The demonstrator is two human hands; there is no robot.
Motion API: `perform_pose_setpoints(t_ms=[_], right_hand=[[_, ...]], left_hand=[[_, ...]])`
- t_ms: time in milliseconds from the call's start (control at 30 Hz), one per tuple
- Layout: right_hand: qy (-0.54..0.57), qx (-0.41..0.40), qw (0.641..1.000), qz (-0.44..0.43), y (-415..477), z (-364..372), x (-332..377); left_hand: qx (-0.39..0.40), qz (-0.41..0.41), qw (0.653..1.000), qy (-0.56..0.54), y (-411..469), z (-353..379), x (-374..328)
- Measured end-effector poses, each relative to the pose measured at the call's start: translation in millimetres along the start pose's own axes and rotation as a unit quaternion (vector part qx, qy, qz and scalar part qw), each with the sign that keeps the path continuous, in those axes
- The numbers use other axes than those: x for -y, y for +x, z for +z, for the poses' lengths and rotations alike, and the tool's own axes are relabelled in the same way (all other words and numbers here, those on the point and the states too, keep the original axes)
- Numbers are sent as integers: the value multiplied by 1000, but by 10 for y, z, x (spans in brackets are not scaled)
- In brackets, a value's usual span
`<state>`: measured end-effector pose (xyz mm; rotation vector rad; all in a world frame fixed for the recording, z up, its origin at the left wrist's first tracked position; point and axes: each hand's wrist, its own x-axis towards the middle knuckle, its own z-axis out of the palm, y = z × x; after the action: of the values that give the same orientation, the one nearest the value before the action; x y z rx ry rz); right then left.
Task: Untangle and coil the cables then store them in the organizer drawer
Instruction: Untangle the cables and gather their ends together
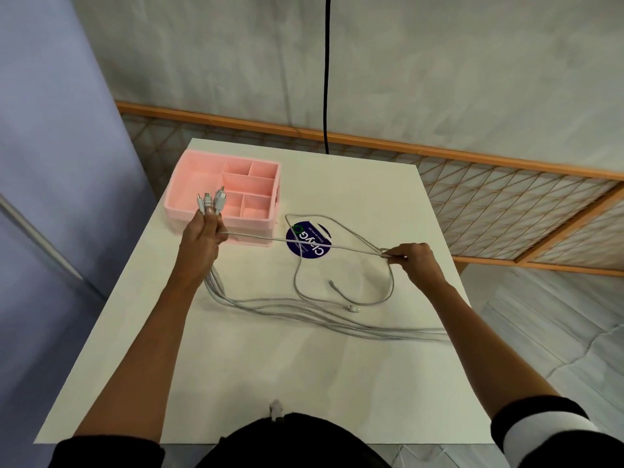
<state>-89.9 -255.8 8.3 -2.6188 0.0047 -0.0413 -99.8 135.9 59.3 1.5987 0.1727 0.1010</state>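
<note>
Grey cables [304, 309] looped across table, pink organizer [223, 194] open, empty

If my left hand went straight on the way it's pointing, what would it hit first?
Probably the pink organizer, just ahead. The left hand grips a bunch of cable ends whose plugs overlap its near wall in view; whether they are above it is unclear.

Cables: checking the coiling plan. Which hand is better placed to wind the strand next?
Probably right: the right hand pinches the stretched strand, while the left hand is full, gripping the bundled plug ends.
</note>
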Motion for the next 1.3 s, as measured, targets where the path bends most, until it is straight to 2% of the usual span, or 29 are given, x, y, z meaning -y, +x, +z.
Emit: perform_pose_setpoints(t_ms=[167, 333, 467, 700, 833, 1033, 1167, 1300], right_hand=[[-7, -62, 996, 60, -153, -122, -298], [12, -138, 981, 133, -450, -290, -749], [5, -191, 967, 170, -766, -403, -1069], [67, -206, 942, 257, -1046, -249, -1318], [81, -187, 927, 316, -1123, -89, -1472], [18, -140, 902, 407, -1064, 73, -1569], [1, -125, 938, 325, -739, 125, -1135], [40, -78, 987, 134, -368, 392, -457]], left_hand=[[11, -5, 999, 49, 19, -49, 103], [65, -3, 990, 127, -19, 79, 187], [56, -16, 985, 161, -4, 33, 266], [84, -28, 979, 185, -28, 38, 339], [72, -47, 982, 167, -82, 10, 292], [75, -63, 989, 112, -177, 22, 186], [67, -57, 991, 103, -153, -71, 171], [54, -43, 995, 76, -120, -241, 127]])
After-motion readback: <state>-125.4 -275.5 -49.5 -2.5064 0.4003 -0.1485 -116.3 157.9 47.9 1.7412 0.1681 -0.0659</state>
